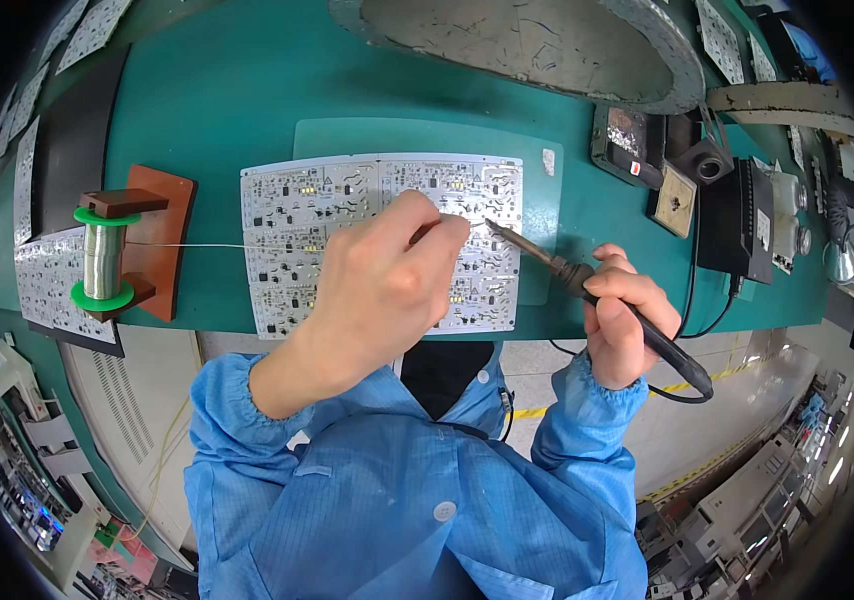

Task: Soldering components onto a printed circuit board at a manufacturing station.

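Note:
A white circuit board panel dotted with small black and yellow parts lies on a pale green mat. Over its middle, my left hand is closed in a pinch on solder wire, which runs left to a spool with green flanges. My right hand grips a soldering iron by its black handle, like a pen. The iron's tip points at the right part of the panel, just right of my left fingertips. My left hand hides part of the panel.
The spool sits on a reddish-brown stand. A soldering station, an iron holder and a sponge tray stand to the right. A large grey ring-shaped fixture overhangs the far side. More boards lie at left.

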Motion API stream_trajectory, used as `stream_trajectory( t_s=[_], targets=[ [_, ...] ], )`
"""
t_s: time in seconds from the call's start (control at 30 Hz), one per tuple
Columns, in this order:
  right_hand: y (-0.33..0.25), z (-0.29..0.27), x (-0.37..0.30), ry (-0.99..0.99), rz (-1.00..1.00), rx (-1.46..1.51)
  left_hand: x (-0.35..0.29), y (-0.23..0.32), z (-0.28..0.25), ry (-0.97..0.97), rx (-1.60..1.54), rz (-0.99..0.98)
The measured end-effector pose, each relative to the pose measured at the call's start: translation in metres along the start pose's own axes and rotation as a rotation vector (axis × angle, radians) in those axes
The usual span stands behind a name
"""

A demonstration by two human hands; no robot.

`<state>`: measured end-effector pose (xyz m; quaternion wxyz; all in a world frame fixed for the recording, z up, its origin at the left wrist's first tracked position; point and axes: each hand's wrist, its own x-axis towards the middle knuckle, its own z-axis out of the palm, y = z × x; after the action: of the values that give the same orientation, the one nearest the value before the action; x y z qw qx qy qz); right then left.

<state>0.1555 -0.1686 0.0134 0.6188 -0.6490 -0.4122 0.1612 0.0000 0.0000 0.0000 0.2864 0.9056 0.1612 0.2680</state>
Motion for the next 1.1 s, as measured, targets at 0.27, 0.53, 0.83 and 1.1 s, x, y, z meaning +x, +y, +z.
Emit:
stream_trajectory(
  t_s=[0.27, 0.53, 0.83, 1.1],
  targets=[
    [0.001, -0.002, -0.008, 0.32, -0.057, -0.028, -0.003, -0.005, -0.06, 0.111, 0.078, -0.187],
    [0.035, -0.001, 0.0, 0.237, -0.073, -0.679, -0.035, -0.057, -0.098, 0.205, 0.255, -0.459],
    [0.013, 0.056, -0.02, 0.116, 0.011, -0.294, -0.049, -0.052, -0.08, 0.116, 0.303, -0.356],
    [-0.003, 0.059, -0.03, 0.453, -0.131, -0.054, -0.059, -0.029, -0.089, 0.446, 0.094, -0.093]
  ],
)
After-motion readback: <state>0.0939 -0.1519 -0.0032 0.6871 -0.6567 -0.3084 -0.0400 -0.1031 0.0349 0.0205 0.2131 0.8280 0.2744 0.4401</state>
